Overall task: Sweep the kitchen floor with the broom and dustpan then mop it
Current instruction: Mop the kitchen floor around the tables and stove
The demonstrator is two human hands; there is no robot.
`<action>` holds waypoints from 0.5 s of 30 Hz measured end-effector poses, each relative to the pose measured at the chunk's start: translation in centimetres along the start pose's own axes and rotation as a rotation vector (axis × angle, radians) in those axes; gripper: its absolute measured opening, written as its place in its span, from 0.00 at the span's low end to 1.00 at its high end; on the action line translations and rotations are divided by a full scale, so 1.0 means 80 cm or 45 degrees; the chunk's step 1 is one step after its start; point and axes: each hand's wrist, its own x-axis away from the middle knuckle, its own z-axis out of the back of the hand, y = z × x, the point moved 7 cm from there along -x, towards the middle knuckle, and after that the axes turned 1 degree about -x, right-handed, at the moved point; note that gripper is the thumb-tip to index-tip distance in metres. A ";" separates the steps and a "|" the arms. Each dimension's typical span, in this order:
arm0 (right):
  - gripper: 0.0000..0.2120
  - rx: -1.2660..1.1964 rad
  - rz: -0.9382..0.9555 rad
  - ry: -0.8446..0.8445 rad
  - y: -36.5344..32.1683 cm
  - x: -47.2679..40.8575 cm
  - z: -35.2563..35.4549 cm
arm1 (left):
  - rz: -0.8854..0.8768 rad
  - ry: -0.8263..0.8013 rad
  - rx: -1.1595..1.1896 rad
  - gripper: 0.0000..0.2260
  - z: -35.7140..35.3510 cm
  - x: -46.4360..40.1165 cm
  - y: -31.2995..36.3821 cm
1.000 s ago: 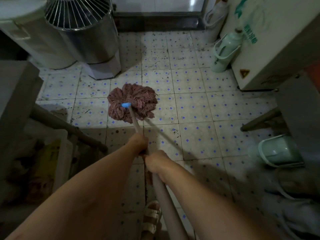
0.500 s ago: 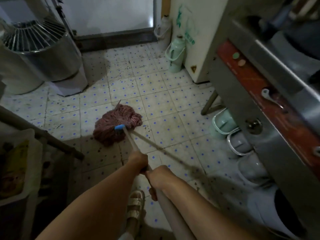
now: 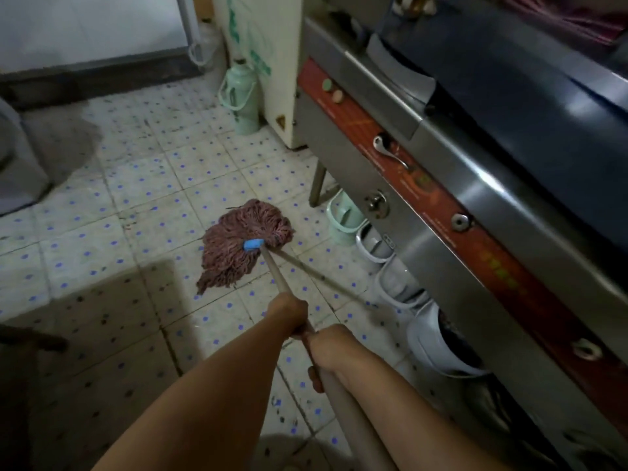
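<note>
Both hands, left hand (image 3: 288, 312) ahead of right hand (image 3: 331, 346), grip the mop (image 3: 243, 244).

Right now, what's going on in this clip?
A person is mopping a tiled kitchen floor. Both hands grip the mop handle: the left hand further down the pole, the right hand just behind it. The reddish string mop head lies spread on the tiles, close to a steel stove on the right. A green thermos stands by a white cabinet beyond. No broom or dustpan is in view.
</note>
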 end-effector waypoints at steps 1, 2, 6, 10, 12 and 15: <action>0.09 -0.009 0.004 0.006 0.001 0.000 0.002 | 0.000 0.006 0.012 0.15 -0.003 -0.005 -0.001; 0.09 -0.008 0.012 0.006 0.000 0.001 0.002 | 0.021 -0.026 0.002 0.15 -0.003 -0.002 0.000; 0.07 0.009 0.064 -0.021 -0.019 0.011 -0.009 | 0.043 -0.025 0.020 0.17 0.016 -0.008 -0.003; 0.12 0.082 0.163 -0.073 -0.056 0.024 -0.033 | 0.052 0.004 0.042 0.16 0.058 -0.011 -0.006; 0.17 0.122 0.186 -0.098 -0.069 0.029 -0.047 | 0.039 0.014 0.023 0.15 0.077 -0.010 -0.010; 0.17 0.212 0.197 -0.104 -0.085 0.037 -0.066 | 0.042 0.037 0.012 0.12 0.104 -0.012 -0.023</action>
